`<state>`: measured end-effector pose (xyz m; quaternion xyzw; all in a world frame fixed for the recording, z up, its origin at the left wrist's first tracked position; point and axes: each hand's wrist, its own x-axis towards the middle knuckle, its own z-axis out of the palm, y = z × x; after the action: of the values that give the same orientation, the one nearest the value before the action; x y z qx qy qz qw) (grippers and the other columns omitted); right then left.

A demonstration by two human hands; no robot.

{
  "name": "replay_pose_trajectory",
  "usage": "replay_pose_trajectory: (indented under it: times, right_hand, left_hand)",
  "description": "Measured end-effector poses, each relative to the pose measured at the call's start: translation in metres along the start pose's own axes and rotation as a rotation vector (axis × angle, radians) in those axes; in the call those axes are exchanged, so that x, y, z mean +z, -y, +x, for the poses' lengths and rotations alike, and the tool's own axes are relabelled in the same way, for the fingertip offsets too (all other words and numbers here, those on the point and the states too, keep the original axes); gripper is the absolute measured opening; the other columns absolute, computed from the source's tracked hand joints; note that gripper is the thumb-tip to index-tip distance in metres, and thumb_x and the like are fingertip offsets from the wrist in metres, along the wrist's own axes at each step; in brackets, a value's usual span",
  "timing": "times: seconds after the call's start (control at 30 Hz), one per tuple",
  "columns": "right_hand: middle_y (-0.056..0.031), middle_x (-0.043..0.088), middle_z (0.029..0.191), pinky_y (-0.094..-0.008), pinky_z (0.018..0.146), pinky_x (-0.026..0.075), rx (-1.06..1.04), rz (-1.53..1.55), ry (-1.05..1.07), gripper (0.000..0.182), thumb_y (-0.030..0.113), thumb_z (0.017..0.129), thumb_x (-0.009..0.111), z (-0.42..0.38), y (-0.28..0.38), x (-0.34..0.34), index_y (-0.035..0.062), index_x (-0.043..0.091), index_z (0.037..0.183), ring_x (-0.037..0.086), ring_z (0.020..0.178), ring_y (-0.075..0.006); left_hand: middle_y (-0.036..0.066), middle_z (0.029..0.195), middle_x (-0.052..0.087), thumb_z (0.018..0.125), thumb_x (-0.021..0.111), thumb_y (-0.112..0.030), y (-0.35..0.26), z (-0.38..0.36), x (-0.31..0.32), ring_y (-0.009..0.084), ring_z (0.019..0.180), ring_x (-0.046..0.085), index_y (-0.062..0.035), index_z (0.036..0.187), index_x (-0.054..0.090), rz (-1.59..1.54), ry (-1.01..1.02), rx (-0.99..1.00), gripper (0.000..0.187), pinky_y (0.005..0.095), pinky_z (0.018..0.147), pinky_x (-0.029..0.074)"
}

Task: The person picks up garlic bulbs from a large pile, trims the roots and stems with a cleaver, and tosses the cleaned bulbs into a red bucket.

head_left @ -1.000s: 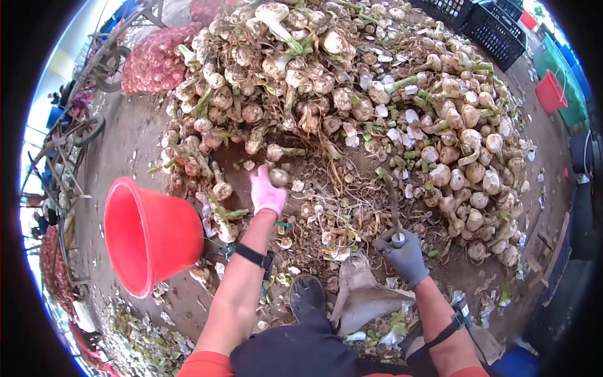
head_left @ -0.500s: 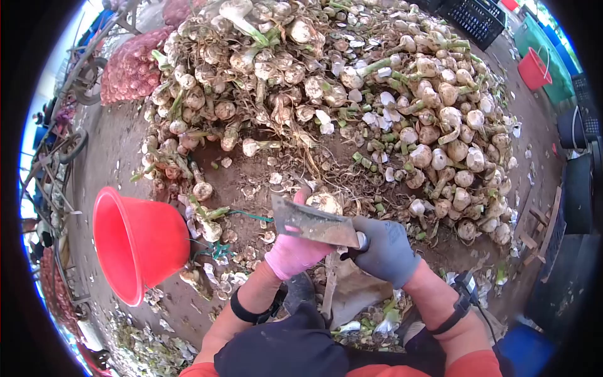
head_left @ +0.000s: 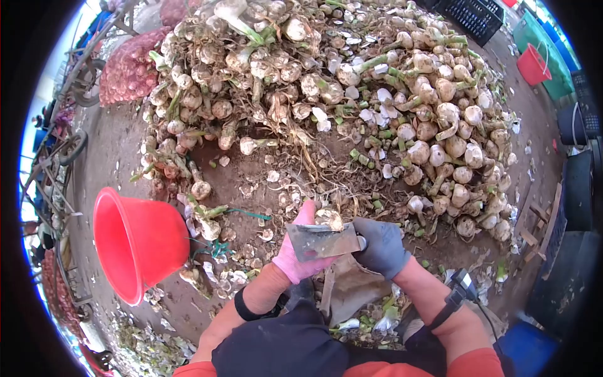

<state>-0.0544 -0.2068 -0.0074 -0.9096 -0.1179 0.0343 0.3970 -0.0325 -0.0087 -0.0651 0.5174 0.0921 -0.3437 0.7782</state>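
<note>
My right hand [head_left: 381, 246], in a grey glove, is closed around the handle of a broad-bladed cleaver [head_left: 323, 245]. The blade lies crosswise in front of my left hand [head_left: 300, 256], which wears a pink glove. That hand grips a garlic bulb [head_left: 328, 218] just beyond the blade's far edge, with cut roots and pale flesh showing on the bulb. Most of the left fingers are hidden behind the blade. Below the hands, a beige cloth [head_left: 358, 286] hangs between my knees.
A large heap of garlic with stalks [head_left: 264, 69] spreads ahead, with another pile [head_left: 446, 138] at right. On my left, a red bucket [head_left: 157, 235] lies tipped. Behind it sits a red mesh sack [head_left: 130, 69]. Wooden boards [head_left: 543, 232] lie at right; a black crate [head_left: 474, 19] stands farther back.
The cleaver has come lower, towards me, and its blade has turned so its flat face shows more. More of the bulb and the left thumb now shows past the blade.
</note>
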Motion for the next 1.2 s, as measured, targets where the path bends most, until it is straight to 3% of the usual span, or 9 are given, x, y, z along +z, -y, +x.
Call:
replay_pose_trajectory:
  times: [0.03,0.13,0.17,0.33,0.4,0.67,1.0,1.07,1.2]
  right_hand:
    - [-0.0158,0.059,0.068,-0.0441,0.055,0.046,0.033,-0.025,-0.016,0.021,0.027,0.080,0.067,-0.003,-0.002,0.004,0.0086,0.058,0.078,0.060,0.065,-0.0382]
    - [-0.0149,0.064,0.076,-0.0428,0.060,0.049,0.261,-0.116,-0.052,0.016,0.025,0.080,0.065,-0.006,-0.049,0.008,0.0107,0.065,0.087,0.064,0.072,-0.0354]
    - [-0.0142,0.067,0.081,-0.0424,0.064,0.051,0.460,-0.174,-0.081,0.019,0.024,0.079,0.063,-0.008,-0.068,0.003,0.0127,0.068,0.093,0.066,0.076,-0.0337]
    - [-0.0167,0.066,0.077,-0.0381,0.062,0.050,0.372,-0.029,-0.140,0.020,0.016,0.078,0.072,-0.009,-0.033,-0.007,0.0065,0.067,0.096,0.066,0.071,-0.0336]
    - [-0.0180,0.064,0.074,-0.0380,0.060,0.049,0.408,0.049,-0.077,0.019,0.015,0.079,0.072,-0.008,-0.029,-0.005,0.0058,0.066,0.095,0.064,0.069,-0.0356]
    - [-0.0181,0.064,0.075,-0.0396,0.059,0.049,0.193,0.139,-0.094,0.022,0.015,0.075,0.075,-0.010,0.006,0.004,0.0065,0.065,0.093,0.064,0.071,-0.0381]
    - [-0.0153,0.062,0.069,-0.0378,0.053,0.046,0.073,0.083,-0.176,0.013,0.013,0.074,0.072,-0.002,-0.002,0.002,0.0061,0.062,0.080,0.062,0.060,-0.0327]
    - [-0.0137,0.061,0.066,-0.0350,0.051,0.044,0.573,0.174,-0.029,0.010,0.009,0.074,0.070,-0.004,-0.067,0.011,0.0044,0.062,0.075,0.058,0.053,-0.0205]
    - [-0.0107,0.064,0.067,-0.0338,0.059,0.048,0.602,0.287,-0.033,0.008,0.010,0.074,0.069,-0.043,-0.073,0.023,0.0047,0.066,0.080,0.061,0.061,-0.0176]
  left_hand:
    - [0.008,0.105,0.062,0.076,0.078,-0.007,-0.044,-0.026,0.029,0.0124,0.091,0.062,-0.0070,0.120,0.035,0.784,0.012,0.344,0.061,0.0261,0.079,0.052]
    - [0.006,0.103,0.061,0.071,0.080,-0.006,-0.078,-0.036,0.063,0.0109,0.091,0.060,-0.0052,0.118,0.036,0.690,-0.113,0.046,0.065,0.0258,0.079,0.052]
    - [0.004,0.098,0.061,0.067,0.081,-0.005,-0.069,-0.044,0.059,0.0085,0.089,0.059,-0.0046,0.115,0.039,0.546,-0.036,0.267,0.064,0.0241,0.075,0.051]
    - [0.010,0.100,0.061,0.063,0.086,-0.019,-0.079,-0.021,0.051,0.0148,0.092,0.060,0.0001,0.118,0.044,0.415,-0.136,0.164,0.071,0.0298,0.082,0.052]
    - [0.006,0.101,0.060,0.066,0.084,-0.009,-0.070,-0.013,0.040,0.0118,0.090,0.060,-0.0027,0.120,0.044,1.151,-0.329,0.507,0.068,0.0265,0.077,0.053]
    - [0.007,0.106,0.062,0.079,0.066,-0.005,-0.059,-0.015,0.013,0.0193,0.095,0.063,-0.0038,0.124,0.046,-0.446,-0.147,0.159,0.050,0.0324,0.087,0.052]
    - [0.007,0.108,0.062,0.081,0.071,-0.013,-0.033,-0.012,0.009,0.0241,0.101,0.063,-0.0064,0.118,0.052,-0.676,-0.032,0.021,0.042,0.0393,0.096,0.050]
    - [0.020,0.117,0.063,0.085,0.063,-0.018,-0.061,-0.029,0.025,0.0305,0.118,0.057,-0.0027,0.126,0.048,-0.368,0.207,0.061,0.046,0.0418,0.105,0.044]
    - [0.018,0.116,0.064,0.081,0.066,-0.009,-0.049,0.011,0.009,0.0286,0.115,0.060,-0.0021,0.135,0.042,-0.349,-0.083,0.122,0.059,0.0360,0.101,0.046]
